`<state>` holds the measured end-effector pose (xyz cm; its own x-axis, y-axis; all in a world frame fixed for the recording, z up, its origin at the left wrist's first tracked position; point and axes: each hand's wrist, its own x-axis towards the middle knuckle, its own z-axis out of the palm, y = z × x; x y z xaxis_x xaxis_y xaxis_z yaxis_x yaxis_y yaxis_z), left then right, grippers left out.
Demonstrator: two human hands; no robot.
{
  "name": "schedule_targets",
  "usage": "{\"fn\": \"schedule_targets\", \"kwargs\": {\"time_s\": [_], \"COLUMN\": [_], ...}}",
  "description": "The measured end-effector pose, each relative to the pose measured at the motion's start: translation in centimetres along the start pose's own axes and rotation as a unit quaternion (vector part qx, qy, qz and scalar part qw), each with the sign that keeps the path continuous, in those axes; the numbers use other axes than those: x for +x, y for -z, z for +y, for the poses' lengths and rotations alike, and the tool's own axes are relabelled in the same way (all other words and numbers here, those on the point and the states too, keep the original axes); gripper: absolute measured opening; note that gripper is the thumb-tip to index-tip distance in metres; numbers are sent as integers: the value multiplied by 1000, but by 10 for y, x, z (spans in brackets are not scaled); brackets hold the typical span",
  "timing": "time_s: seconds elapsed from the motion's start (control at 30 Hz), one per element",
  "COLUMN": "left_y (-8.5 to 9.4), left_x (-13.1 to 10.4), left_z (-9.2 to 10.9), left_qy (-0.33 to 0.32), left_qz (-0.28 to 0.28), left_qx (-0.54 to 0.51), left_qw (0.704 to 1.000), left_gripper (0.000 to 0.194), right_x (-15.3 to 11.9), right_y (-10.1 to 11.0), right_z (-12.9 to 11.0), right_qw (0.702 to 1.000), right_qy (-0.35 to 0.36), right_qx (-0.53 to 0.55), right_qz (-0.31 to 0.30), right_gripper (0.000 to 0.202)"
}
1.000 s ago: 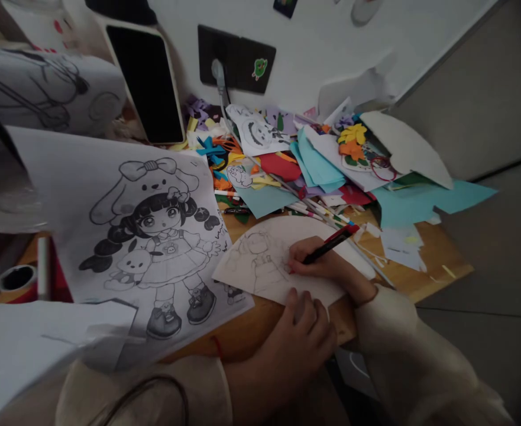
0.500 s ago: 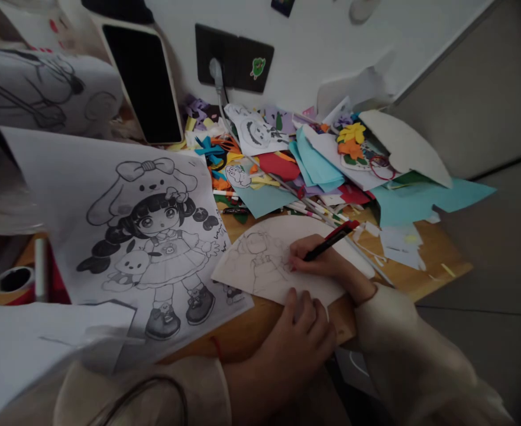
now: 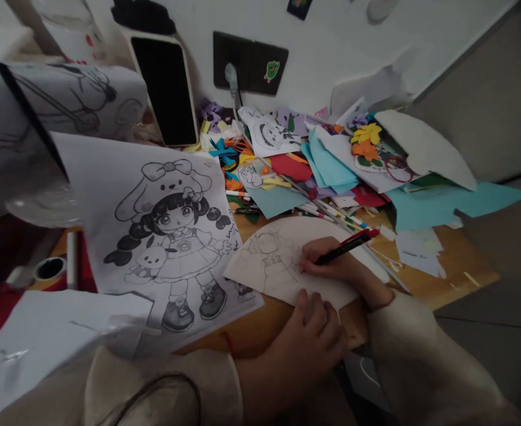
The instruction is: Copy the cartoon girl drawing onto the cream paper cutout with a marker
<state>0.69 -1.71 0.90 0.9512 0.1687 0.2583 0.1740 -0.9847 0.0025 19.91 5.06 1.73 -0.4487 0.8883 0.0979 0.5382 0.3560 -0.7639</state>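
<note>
A fan-shaped sheet of white paper [image 3: 255,266] lies at the front edge of the wooden desk, bearing a faint pencil sketch of a figure in a dress. My right hand [image 3: 326,257] is closed around a black and red pen [image 3: 349,245], its tip hidden behind the fingers at the sketch's right side. With bent fingers, my left hand [image 3: 313,331] holds the paper's lower edge; its thumb is out of sight. To the left lies a larger printed drawing [image 3: 175,248] of a girl with braids and a dog-eared hat, close against the fan-shaped paper.
A phone-like black screen [image 3: 165,89] leans at the back, near a wall socket [image 3: 250,62] with a plug. Coloured paper scraps [image 3: 291,167], blue sheets [image 3: 331,163] and several pens crowd the rear. A roll of black tape [image 3: 49,268] and a white sheet [image 3: 29,331] are at left.
The whole view has shifted, so everything appears farther right. Both hands keep nearly the same place on the paper, the right one still gripping the pen.
</note>
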Motion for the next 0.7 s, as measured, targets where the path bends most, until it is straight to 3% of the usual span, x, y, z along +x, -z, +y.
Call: {"fn": "schedule_targets", "kwargs": {"time_s": [0.7], "left_y": [-5], "left_x": [2], "left_z": [1], "left_qy": [2], "left_qz": [5], "left_qx": [-1], "left_qw": [1000], "left_gripper": [47], "right_x": [-3], "right_y": [1], "right_z": [4], "right_qw": [996], "right_qy": [-78], "right_qx": [32], "right_qz": [1], "right_gripper": [29]}}
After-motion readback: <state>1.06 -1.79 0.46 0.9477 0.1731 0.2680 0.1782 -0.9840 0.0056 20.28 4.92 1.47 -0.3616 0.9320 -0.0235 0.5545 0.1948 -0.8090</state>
